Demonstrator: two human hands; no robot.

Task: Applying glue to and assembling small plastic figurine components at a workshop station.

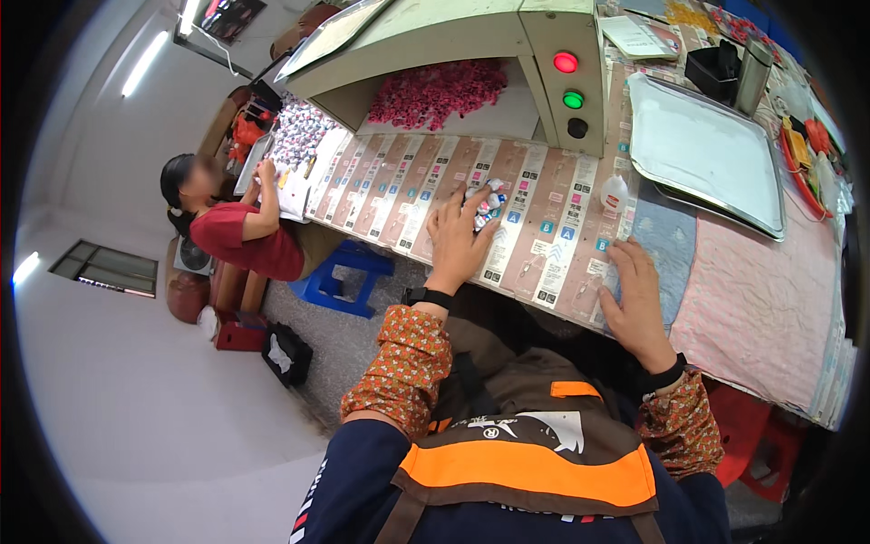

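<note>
My left hand (460,238) rests on the patterned table covering (426,181), fingers stretched out. Its fingertips touch or lie beside a small heap of white, blue and red pieces (490,205); what these pieces are is too small to tell. Palm down near the table's front edge, my right hand (634,295) has its fingers apart and holds nothing. Beyond it lies a small white rounded thing with a red mark (613,193).
A beige machine (562,109) with pink pieces (439,93) inside stands ahead. To the right are metal trays (707,154), a pink cloth (761,299) and a steel flask (753,77). A person in red (245,231) works at the left, near a blue stool (349,276).
</note>
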